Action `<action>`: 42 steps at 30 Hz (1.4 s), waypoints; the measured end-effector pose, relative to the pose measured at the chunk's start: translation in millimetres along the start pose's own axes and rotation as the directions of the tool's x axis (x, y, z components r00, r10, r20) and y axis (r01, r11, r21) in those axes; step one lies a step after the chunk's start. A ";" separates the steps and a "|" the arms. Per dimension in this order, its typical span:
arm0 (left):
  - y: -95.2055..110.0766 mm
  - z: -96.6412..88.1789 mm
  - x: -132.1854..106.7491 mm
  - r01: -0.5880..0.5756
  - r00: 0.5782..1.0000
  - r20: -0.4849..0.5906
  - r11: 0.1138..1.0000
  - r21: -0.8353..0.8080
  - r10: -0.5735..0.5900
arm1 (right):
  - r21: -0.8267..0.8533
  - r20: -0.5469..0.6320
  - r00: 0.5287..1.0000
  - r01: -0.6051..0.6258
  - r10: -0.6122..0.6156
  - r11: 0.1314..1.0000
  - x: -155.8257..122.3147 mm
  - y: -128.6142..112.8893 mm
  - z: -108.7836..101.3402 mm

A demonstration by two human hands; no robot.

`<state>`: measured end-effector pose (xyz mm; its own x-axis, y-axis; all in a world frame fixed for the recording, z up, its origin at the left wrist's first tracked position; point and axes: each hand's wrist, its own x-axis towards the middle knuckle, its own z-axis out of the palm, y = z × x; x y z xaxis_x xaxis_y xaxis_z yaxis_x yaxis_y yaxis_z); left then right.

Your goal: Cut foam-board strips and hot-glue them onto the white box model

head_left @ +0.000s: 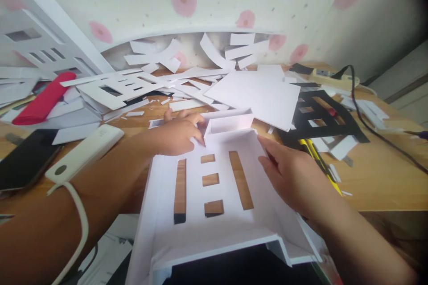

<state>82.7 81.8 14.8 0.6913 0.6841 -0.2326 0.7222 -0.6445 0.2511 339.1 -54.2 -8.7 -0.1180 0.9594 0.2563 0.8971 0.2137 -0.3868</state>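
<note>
White model (194,187) cropped below, phone (25,158) cropped left; power-bank display (102,132) illegible

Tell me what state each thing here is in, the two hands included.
White model: open-topped, window holes cut through.
Left hand: bent over the model's far end, touching it.
Right hand: gripping the model's right side.
Power bank: lying flat.
Phone: lying flat, dark.
Red item: lying slantwise.
Large white sheet: lying down, uncut by windows.
Black sheet: cut through with holes.
Yellow tool: lying down; blade unclear.
</note>
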 end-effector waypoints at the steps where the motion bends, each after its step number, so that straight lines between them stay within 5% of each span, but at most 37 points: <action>1: 0.5 -0.6 0.5 0.009 1.000 0.009 1.000 -0.008 -0.009 | 0.005 -0.002 1.000 -0.001 0.001 1.000 0.2 -0.6 0.1; 17: 9.3 -8.5 -4.1 0.097 0.995 -0.035 0.995 -0.007 -0.097 | 0.041 0.044 0.998 -0.036 0.034 0.998 -2.5 3.9 -0.8; 22: -12.6 -29.2 -30.5 -0.048 0.979 -0.203 0.968 -0.245 -0.003 | 0.101 0.085 0.993 -0.092 0.083 0.991 -8.9 3.2 -3.2; 24: -27.4 -26.7 -39.8 -0.087 0.930 -0.360 0.907 -0.411 -0.074 | 0.141 0.063 0.991 -0.123 0.115 0.982 -15.3 4.9 -2.2; 26: -43.6 -15.9 -43.1 -0.098 0.832 -0.486 0.791 -0.604 -0.268 | 0.175 0.035 0.987 -0.160 0.157 0.971 -23.7 8.0 -0.1; 28: -58.9 -1.0 -40.1 -0.137 0.719 -0.518 0.637 -0.759 -0.463 | 0.229 0.035 0.980 -0.200 0.197 0.953 -33.0 12.0 2.2; 30: -70.8 12.2 -33.7 -0.148 0.670 -0.507 0.571 -0.807 -0.543 | 0.299 0.056 0.970 -0.241 0.235 0.923 -41.5 16.1 3.8; 36: -77.3 23.7 -21.7 -0.105 0.703 -0.483 0.596 -0.796 -0.522 | 0.379 -0.004 0.937 -0.321 0.348 0.868 -50.4 24.0 2.2; 42: -76.7 21.4 -20.7 -0.036 0.738 -0.462 0.655 -0.755 -0.492 | 0.359 0.022 0.946 -0.309 0.323 0.881 -48.2 15.1 0.7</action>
<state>13.4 109.8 -19.7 0.1452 0.9796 0.1388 0.4320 -0.1890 0.8819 358.0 -97.0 -27.5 0.1690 0.9808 0.0978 0.6739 -0.0426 -0.7376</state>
